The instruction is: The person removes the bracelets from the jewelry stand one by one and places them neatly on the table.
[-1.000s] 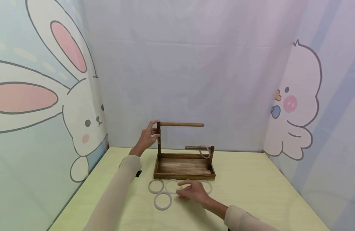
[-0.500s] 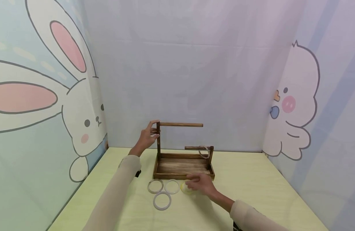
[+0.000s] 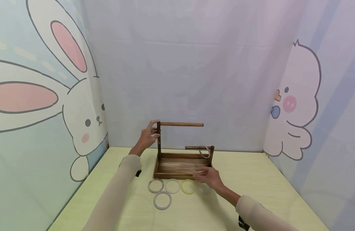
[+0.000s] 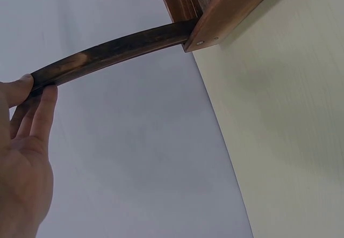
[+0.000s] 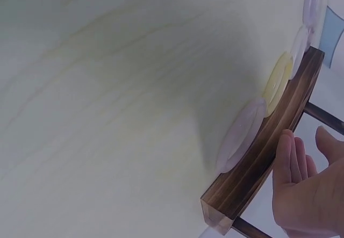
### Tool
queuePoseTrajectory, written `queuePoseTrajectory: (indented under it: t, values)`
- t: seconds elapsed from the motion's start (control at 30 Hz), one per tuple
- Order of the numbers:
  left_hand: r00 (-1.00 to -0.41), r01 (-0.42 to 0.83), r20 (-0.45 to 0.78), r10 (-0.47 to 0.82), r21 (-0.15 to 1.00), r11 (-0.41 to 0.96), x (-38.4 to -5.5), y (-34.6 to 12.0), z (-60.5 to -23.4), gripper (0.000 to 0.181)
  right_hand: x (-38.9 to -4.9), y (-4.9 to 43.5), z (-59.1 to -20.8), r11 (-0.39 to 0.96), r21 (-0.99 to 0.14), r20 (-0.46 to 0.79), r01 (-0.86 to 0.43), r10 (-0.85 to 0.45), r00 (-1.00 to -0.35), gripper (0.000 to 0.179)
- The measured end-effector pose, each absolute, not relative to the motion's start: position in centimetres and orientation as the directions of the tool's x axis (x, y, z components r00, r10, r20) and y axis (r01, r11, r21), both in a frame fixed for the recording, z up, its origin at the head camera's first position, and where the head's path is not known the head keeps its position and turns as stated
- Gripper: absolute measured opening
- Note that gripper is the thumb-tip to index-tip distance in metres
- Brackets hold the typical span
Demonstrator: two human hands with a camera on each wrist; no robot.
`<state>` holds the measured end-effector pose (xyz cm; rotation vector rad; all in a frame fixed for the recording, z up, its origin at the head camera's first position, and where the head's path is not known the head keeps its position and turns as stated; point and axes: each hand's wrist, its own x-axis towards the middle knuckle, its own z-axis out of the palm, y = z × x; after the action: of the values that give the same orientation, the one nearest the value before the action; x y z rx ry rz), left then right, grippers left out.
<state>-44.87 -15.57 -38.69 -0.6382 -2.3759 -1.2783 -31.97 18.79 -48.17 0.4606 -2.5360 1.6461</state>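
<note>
In the head view my left hand (image 3: 146,138) holds the tall upright post (image 3: 159,141) of a dark wooden bangle stand (image 3: 183,176), thumb on one side and fingers on the other. The left wrist view shows that post (image 4: 118,50) pinched near its end. My right hand (image 3: 210,178) hovers at the right part of the stand's front edge, fingers extended and thumb apart, nothing between them. Under it lies a pale bangle (image 5: 252,112), mostly hidden in the head view. Beside that lies a yellow bangle (image 3: 181,187). A pale bangle (image 3: 209,151) hangs on the lower bar (image 3: 192,148).
Before the stand lie a mottled grey bangle (image 3: 149,186), a white bangle (image 3: 166,186) and a lavender bangle (image 3: 162,209). The stand's upper bar (image 3: 181,124) reaches right from the tall post. The pale yellow table (image 3: 252,186) ends at a cloth backdrop (image 3: 238,96).
My right hand has moved right and away from me, off the yellow bangle to over the stand's front edge. The yellow bangle now shows fully. My left hand keeps its hold on the post.
</note>
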Motion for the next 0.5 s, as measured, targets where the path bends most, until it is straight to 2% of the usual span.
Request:
queuePoseTrajectory:
  t: [0.23,0.5]
  values:
    - [-0.833,0.544,0.511,0.212,0.685,0.484,-44.9,-15.6,-38.7,0.077,-32.4,19.6,-47.5,0.498,-0.827,0.246,-0.263,-0.100,-0.964,0.028]
    - [-0.837,0.540,0.504,0.216,0.693,0.478,-44.9,-15.6,-38.7,0.076,-33.4,20.8,-47.0,0.521,-0.819,0.262,-0.241,-0.035,-0.964,0.025]
